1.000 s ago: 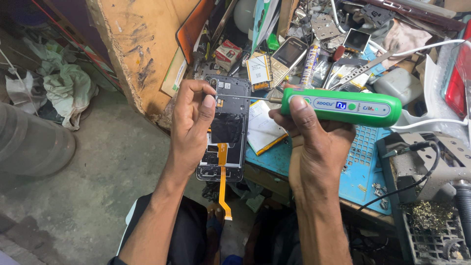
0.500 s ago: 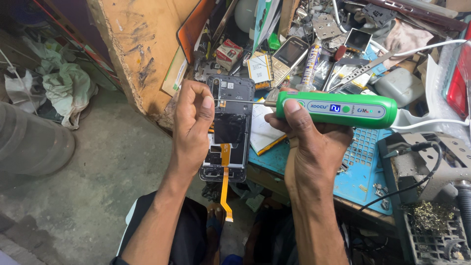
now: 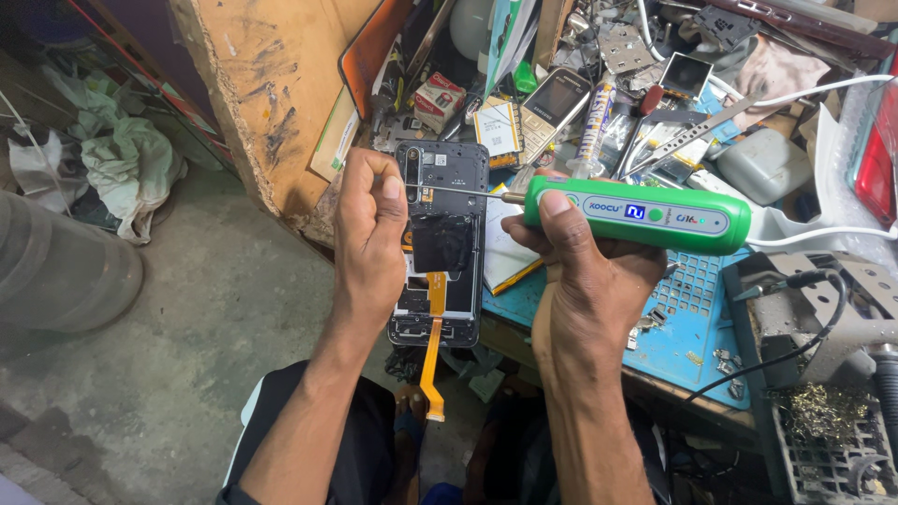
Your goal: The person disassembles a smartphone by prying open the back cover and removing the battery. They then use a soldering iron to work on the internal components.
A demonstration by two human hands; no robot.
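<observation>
Beyond the cluttered blue workbench [image 3: 683, 341] edge, over open floor, our left hand [image 3: 369, 238] grips an opened phone [image 3: 444, 243] while our right hand [image 3: 585, 281] clasps a green electric screwdriver [image 3: 645, 215] at its top.

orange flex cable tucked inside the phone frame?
No. The orange flex cable hangs loose below the bottom edge of the opened phone that the left hand holds.

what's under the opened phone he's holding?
An orange ribbon cable hangs below the phone, over concrete floor and the blue mat's edge. The left hand covers its left side.
</observation>
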